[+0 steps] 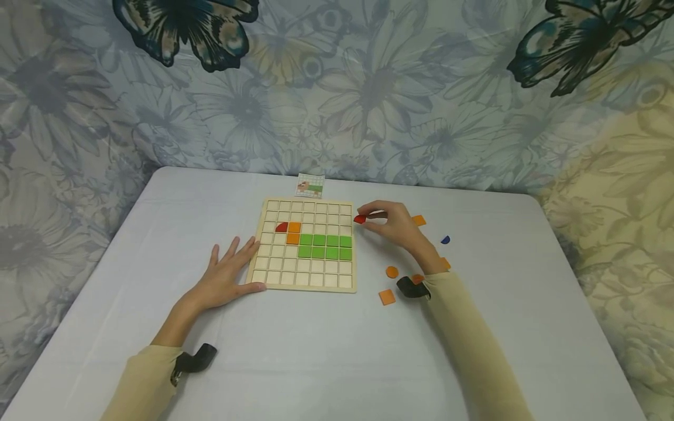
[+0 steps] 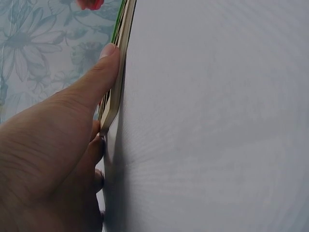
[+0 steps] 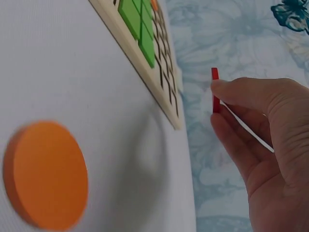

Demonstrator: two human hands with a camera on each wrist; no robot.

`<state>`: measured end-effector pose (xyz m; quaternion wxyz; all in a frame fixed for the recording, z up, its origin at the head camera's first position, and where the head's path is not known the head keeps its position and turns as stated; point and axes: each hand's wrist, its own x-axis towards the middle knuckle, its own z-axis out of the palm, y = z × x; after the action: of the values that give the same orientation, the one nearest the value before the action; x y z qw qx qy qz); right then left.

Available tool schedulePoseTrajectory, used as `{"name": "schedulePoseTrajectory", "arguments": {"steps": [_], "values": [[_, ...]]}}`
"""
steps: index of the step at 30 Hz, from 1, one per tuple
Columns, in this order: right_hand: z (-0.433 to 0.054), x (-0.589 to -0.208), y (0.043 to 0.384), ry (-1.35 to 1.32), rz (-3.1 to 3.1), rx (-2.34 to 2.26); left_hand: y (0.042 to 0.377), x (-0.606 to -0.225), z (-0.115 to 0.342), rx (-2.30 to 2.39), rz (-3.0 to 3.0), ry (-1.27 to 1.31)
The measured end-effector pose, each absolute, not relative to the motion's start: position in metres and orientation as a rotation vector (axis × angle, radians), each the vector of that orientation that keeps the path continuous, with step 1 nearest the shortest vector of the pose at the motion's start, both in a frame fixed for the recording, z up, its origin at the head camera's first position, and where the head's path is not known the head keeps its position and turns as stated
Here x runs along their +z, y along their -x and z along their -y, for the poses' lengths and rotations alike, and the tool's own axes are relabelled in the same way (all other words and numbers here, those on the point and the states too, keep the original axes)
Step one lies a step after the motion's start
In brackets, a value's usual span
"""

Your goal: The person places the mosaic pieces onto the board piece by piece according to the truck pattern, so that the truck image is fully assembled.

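Note:
A wooden grid board (image 1: 318, 279) lies on the white table. In its cells sit green square tiles (image 1: 325, 246) in two rows, two orange tiles (image 1: 293, 233) and a red quarter-round tile (image 1: 281, 227). My left hand (image 1: 225, 280) is spread at the board's lower left corner, fingers along the left edge and thumb at the front edge. In the left wrist view the thumb (image 2: 99, 72) rests against the board's rim. My right hand (image 1: 392, 222) pinches a small red tile (image 3: 215, 92) between thumb and fingertips, just off the board's right edge.
A small picture card (image 1: 310, 186) lies behind the board. Right of it are scattered loose pieces: an orange disc (image 1: 392, 272), an orange square (image 1: 387, 297), a blue half-round piece (image 1: 446, 240) and other orange ones near the right forearm. A patterned cloth (image 1: 368, 88) hangs behind the table.

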<state>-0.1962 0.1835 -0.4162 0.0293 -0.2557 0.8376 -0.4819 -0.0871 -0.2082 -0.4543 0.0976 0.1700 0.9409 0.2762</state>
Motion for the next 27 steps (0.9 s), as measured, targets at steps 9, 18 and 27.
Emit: {"name": "schedulePoseTrajectory", "arguments": {"steps": [9, 18, 27], "values": [[-0.161, -0.426, 0.19, 0.862, -2.546, -1.442, 0.088, -0.454, 0.208, 0.822, -2.769, -0.503], [-0.135, -0.426, 0.192, 0.903, -2.515, -1.426, 0.084, -0.455, 0.212, 0.811, -2.783, -0.502], [-0.109, -0.421, 0.196, 0.936, -2.496, -1.431, 0.087, -0.453, 0.209, 0.814, -2.771, -0.506]]}}
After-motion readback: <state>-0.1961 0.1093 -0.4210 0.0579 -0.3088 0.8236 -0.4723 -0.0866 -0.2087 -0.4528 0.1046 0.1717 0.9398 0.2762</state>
